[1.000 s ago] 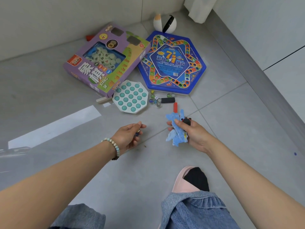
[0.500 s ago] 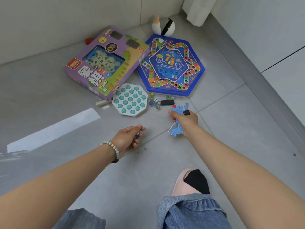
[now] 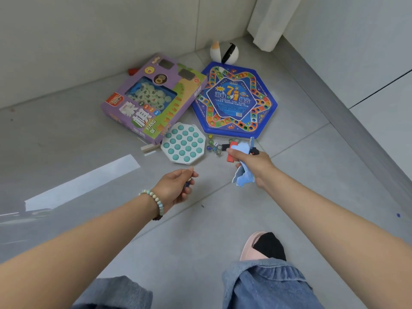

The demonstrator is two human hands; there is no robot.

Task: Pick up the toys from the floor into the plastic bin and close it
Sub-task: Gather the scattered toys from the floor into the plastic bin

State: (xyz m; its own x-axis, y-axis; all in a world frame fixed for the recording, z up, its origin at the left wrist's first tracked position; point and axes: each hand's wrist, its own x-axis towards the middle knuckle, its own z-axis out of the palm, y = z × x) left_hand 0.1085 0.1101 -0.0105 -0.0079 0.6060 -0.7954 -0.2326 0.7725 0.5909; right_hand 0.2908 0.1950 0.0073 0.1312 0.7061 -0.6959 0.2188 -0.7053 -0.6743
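Person's crouched over the floor (image 3: 223, 219) in the corner. The right hand (image 3: 254, 166) is gripping a floppy blue toy (image 3: 243, 177), and its fingertips are right on a red block (image 3: 231, 152); can't tell if that one's lifted. The left hand (image 3: 176, 188) is curled round a small dark-blue piece (image 3: 188, 184), hovering near the teal bubble popper (image 3: 182, 146). Marbles (image 3: 214, 147) sit between the popper and the block. The purple chess box (image 3: 153, 101) and blue hexagon board (image 3: 234, 99) lie side by side behind, with a white ball (image 3: 224, 53) in the corner.
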